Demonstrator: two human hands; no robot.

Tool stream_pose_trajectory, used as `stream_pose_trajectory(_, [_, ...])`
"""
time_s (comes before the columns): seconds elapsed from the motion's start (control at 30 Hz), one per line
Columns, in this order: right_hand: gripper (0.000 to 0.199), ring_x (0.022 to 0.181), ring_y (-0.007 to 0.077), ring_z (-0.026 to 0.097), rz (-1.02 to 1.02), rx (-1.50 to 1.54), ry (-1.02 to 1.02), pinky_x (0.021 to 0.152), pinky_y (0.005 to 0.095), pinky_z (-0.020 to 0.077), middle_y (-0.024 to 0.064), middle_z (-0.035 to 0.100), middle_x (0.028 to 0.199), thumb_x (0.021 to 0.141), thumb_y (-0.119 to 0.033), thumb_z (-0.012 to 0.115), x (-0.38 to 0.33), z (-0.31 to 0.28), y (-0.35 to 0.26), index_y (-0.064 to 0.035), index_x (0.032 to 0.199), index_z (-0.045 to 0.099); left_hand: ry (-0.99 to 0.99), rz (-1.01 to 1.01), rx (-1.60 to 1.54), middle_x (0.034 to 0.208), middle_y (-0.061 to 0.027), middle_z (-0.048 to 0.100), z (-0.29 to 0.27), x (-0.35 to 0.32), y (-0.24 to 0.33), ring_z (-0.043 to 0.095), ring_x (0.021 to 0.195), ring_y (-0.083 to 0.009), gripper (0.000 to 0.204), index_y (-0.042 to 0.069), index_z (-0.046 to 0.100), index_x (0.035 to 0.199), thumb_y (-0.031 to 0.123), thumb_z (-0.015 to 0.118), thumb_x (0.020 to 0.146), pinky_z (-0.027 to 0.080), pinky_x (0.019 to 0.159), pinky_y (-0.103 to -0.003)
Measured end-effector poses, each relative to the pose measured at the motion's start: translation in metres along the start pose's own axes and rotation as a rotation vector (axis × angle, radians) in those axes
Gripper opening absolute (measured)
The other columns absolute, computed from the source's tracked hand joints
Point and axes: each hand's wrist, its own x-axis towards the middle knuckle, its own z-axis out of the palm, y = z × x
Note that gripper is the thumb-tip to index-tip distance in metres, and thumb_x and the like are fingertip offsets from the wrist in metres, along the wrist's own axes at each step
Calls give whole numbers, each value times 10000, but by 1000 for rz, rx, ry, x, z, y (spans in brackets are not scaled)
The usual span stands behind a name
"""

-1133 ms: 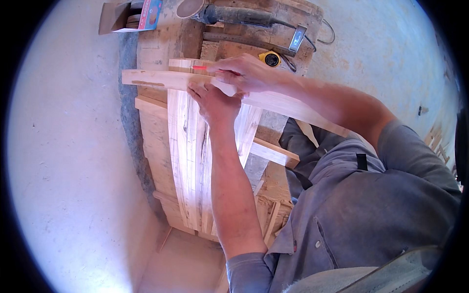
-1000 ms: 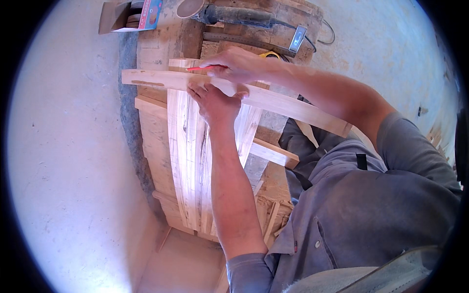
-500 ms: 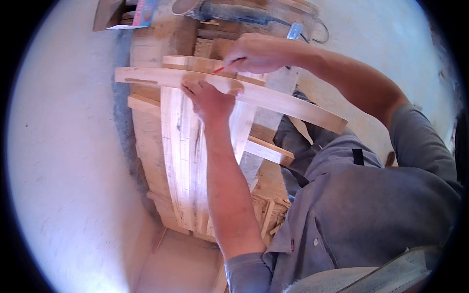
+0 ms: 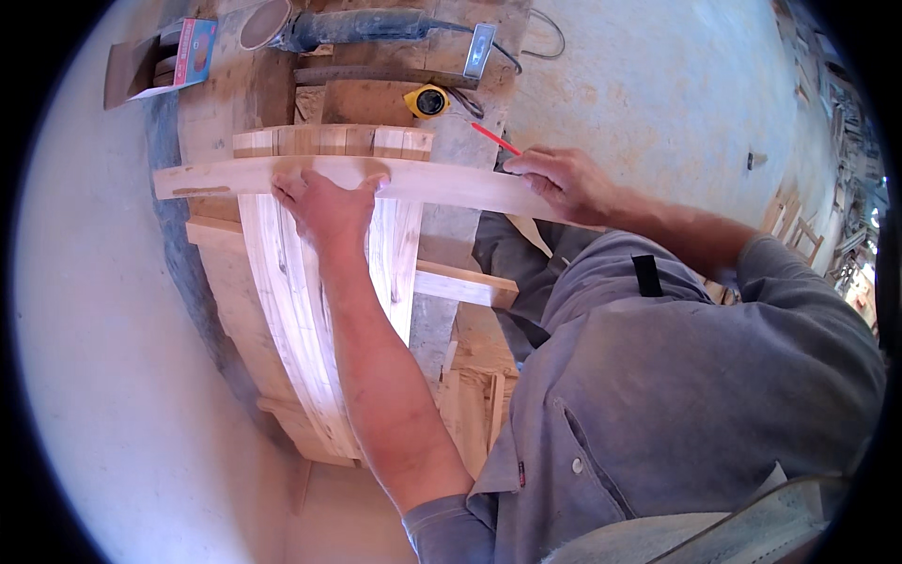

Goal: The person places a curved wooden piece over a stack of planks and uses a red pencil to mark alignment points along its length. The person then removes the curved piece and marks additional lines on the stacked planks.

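Observation:
A long pale wooden board (image 4: 442, 182) lies crosswise over several narrow wooden strips (image 4: 291, 282) set side by side. My left hand (image 4: 329, 207) presses on this board with thumb and fingers spread along it, steadying it. Toward the board's right end, my right hand (image 4: 564, 180) is closed round a red pencil (image 4: 495, 138), whose length sticks out to the far left. Some of the right fingers overlap the board; whether they also grip it I cannot tell. The strips' far ends (image 4: 334, 141) show beyond the board.
A yellow tape measure (image 4: 427, 101) lies beyond the board. Farther back are an angle grinder (image 4: 348, 30), a small silver-blue level (image 4: 479, 51) and an opened box of discs (image 4: 195, 54). A wooden crosspiece (image 4: 465, 284) juts out under the strips. A wall (image 4: 85, 282) rises at left.
My right hand has left the spot beside my left hand and moved right along the board, still with the pencil. The view has shifted, and the tape measure now shows. My left hand stays on the board.

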Motion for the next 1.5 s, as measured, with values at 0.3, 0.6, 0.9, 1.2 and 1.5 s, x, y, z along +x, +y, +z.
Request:
stream_pose_trajectory(0.3, [205, 982, 375, 681, 232, 34, 172, 831, 467, 544, 151, 715, 1047, 954, -98, 614, -24, 49, 29, -92, 1144, 691, 44, 4, -103, 1689, -272, 115, 11, -8, -3, 58, 1581, -416, 1153, -75, 345, 1535, 470, 926, 701, 226, 1277, -456])
stream_pose_trajectory(0.6, [233, 864, 367, 713, 191, -14, 233, 764, 416, 570, 184, 730, 974, 911, -14, 656, -15, 35, 39, -69, 1131, 712, 67, 10, -118, 1703, -250, 66, 16, 1, 4, 80, 1570, -444, 1203, 6, 296, 1589, 505, 922, 691, 202, 1280, -482])
stream_pose_trajectory(0.9, [188, 898, 362, 708, 185, -18, 252, 762, 445, 563, 148, 732, 981, 918, -50, 654, -12, 34, 44, -98, 1088, 719, 48, 8, -118, 1712, -225, 59, 12, 8, 9, 95, 1567, -454, 1214, 21, 278, 1602, 505, 920, 694, 221, 1276, -485])
stream_pose_trajectory(1.2, [201, 941, 359, 709, 226, 29, 239, 815, 432, 571, 148, 727, 1006, 917, -46, 648, -11, 39, 47, -75, 1106, 710, 115, 112, -90, 1697, -271, 82, 30, 18, -10, 90, 1570, -448, 1200, -72, 335, 1552, 509, 920, 679, 182, 1283, -474])
stream_pose_trajectory(1.5, [239, 871, 336, 717, 166, 66, 250, 756, 402, 574, 154, 721, 993, 896, 32, 633, -10, 35, 46, -54, 1108, 704, 28, 2, -237, 1716, -228, 0, 7, 3, 10, 17, 1576, -453, 1233, -80, 238, 1583, 458, 922, 709, 195, 1278, -464])
